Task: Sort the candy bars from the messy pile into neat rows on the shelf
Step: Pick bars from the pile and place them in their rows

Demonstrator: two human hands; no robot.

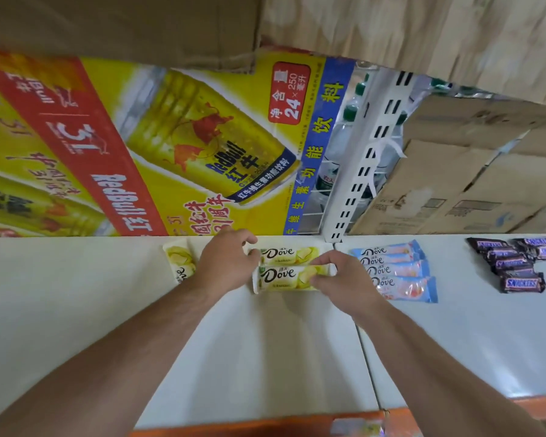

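Two yellow Dove bars lie side by side on the white shelf (265, 342): a far one (289, 254) and a near one (284, 278). My left hand (224, 263) has its fingers curled at the left end of the far bar. My right hand (341, 279) pinches the right end of the near bar. Left of my left hand lies another yellow Dove bar (179, 261), turned lengthwise and partly hidden by the hand. A row of blue Dove bars (397, 269) lies to the right. Further right sits a group of brown Snickers bars (517, 263).
A yellow Red Bull carton (139, 146) stands behind the shelf at the back left. A white slotted upright (363, 171) and brown cardboard boxes (454, 178) fill the back right. An orange shelf edge (265, 424) runs along the front.
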